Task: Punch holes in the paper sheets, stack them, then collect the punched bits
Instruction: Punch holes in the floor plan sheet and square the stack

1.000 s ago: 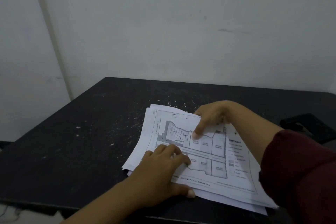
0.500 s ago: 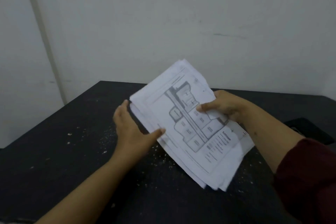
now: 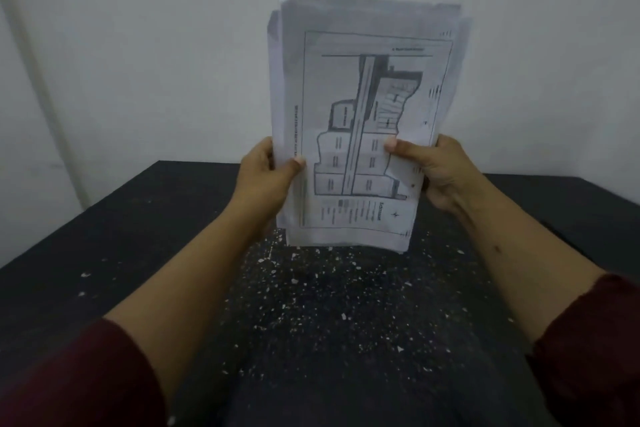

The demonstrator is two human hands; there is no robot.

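A stack of white paper sheets (image 3: 363, 45) with a printed plan on the front stands upright, its lower edge just above the black table (image 3: 104, 236). My left hand (image 3: 266, 180) grips the stack's left edge, thumb on the front. My right hand (image 3: 433, 170) grips the right edge, thumb pressed on the print. The sheets' edges are slightly uneven at the top and left. Several small white punched bits (image 3: 329, 295) lie scattered on the table under and in front of the stack.
A pale wall (image 3: 138, 45) rises right behind the table's far edge. A vertical white strip (image 3: 38, 80) runs down the wall at the left. Dark red sleeves cover both forearms near the frame's bottom corners.
The stack lay flat under both hands a second ago. Both hands lifted it, turned it and now hold it upright by its side edges above the table.
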